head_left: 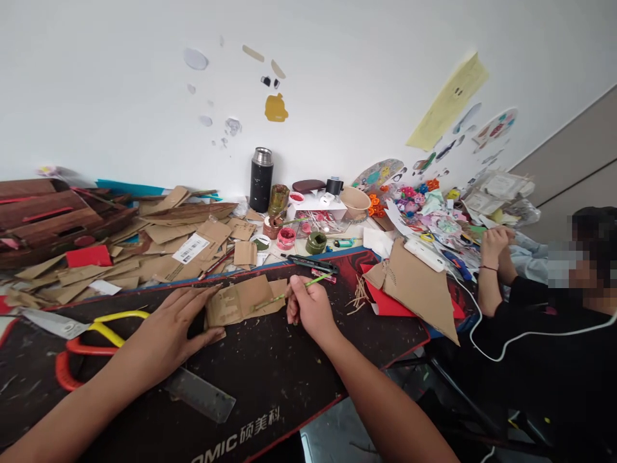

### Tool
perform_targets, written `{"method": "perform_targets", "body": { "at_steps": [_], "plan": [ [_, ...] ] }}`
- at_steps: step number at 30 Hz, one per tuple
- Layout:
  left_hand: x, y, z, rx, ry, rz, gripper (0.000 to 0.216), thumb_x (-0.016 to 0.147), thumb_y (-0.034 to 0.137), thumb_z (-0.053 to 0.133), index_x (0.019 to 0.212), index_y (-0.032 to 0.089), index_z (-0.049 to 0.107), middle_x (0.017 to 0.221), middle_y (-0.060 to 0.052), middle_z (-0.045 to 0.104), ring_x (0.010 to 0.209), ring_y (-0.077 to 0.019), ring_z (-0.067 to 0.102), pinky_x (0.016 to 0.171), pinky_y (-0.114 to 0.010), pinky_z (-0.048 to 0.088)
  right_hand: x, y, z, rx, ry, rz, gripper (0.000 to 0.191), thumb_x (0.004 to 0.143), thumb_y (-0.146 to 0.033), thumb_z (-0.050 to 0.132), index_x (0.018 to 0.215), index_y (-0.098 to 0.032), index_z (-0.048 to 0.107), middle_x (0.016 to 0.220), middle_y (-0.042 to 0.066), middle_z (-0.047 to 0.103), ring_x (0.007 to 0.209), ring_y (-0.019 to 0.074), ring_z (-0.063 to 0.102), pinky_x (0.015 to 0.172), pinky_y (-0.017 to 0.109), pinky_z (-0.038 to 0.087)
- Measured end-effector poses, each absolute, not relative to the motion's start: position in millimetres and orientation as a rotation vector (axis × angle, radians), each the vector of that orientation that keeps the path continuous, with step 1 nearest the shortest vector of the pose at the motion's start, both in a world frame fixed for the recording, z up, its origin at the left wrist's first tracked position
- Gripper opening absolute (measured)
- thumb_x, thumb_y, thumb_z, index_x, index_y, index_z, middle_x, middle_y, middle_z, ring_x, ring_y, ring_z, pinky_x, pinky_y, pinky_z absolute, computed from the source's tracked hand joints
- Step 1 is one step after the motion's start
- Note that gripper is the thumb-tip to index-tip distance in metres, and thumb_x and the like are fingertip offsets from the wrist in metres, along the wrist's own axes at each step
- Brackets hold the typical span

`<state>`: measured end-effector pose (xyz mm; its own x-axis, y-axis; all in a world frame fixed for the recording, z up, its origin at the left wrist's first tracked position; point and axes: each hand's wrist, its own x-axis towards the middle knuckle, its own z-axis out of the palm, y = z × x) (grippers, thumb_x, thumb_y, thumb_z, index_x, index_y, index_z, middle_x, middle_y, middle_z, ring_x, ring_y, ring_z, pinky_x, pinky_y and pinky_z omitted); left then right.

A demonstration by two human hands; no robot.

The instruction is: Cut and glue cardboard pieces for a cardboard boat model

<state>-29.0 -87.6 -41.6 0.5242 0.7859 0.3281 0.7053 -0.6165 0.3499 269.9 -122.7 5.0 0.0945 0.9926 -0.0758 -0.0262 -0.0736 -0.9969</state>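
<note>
My left hand [176,325] lies flat with fingers stretched out, pressing the left edge of a cut brown cardboard piece [241,299] on the black mat [270,379]. My right hand [308,308] is closed in a pinch around a thin green paintbrush [294,290], whose tip rests on the cardboard piece. A black utility knife [311,262] lies just beyond the brush.
Cardboard scraps [164,247] pile up at the left. Yellow scissors [103,325], red scissors [65,363] and a clear ruler [202,395] lie near my left arm. A black flask [261,180], paint jars [286,238] and a cardboard triangle [419,286] stand behind. Another person [554,308] sits at right.
</note>
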Motion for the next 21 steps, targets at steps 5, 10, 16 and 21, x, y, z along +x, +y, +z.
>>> {"method": "perform_targets", "body": {
  "at_steps": [5, 10, 16, 21],
  "plan": [
    [-26, -90, -37, 2.573, 1.272, 0.681, 0.083, 0.096, 0.081, 0.052, 0.15, 0.019, 0.062, 0.144, -0.018, 0.071, 0.136, -0.0383, 0.063, 0.117, -0.054, 0.05, 279, -123, 6, -1.304, -1.025, 1.165, 0.062, 0.088, -0.082, 0.065, 0.075, -0.022, 0.057, 0.044, -0.008, 0.046, 0.033, 0.0117, 0.051, 0.033, 0.02, 0.033],
    [-24, -92, -33, 2.58, 1.237, 0.696, 0.08, 0.098, 0.078, 0.053, 0.149, 0.018, 0.062, 0.141, -0.018, 0.073, 0.132, -0.0368, 0.066, 0.114, -0.051, 0.053, 254, -123, 5, -1.25, -1.073, 1.263, 0.065, 0.087, -0.085, 0.063, 0.074, -0.022, 0.058, 0.044, -0.008, 0.047, 0.033, 0.0116, 0.051, 0.033, 0.019, 0.032],
    [-23, -92, -34, 2.578, 1.218, 0.687, 0.081, 0.099, 0.078, 0.05, 0.151, 0.017, 0.06, 0.139, -0.017, 0.073, 0.131, -0.0357, 0.066, 0.113, -0.05, 0.053, 254, -121, 11, -1.276, -1.102, 1.244, 0.066, 0.086, -0.087, 0.064, 0.074, -0.022, 0.058, 0.043, -0.008, 0.046, 0.033, 0.0114, 0.051, 0.033, 0.019, 0.033],
    [-23, -92, -36, 2.583, 1.227, 0.696, 0.079, 0.098, 0.077, 0.052, 0.151, 0.018, 0.061, 0.14, -0.017, 0.073, 0.132, -0.0357, 0.065, 0.114, -0.051, 0.052, 253, -120, 12, -1.265, -1.119, 1.248, 0.066, 0.087, -0.086, 0.063, 0.074, -0.021, 0.057, 0.044, -0.008, 0.046, 0.033, 0.0112, 0.051, 0.033, 0.019, 0.033]
  ]
}}
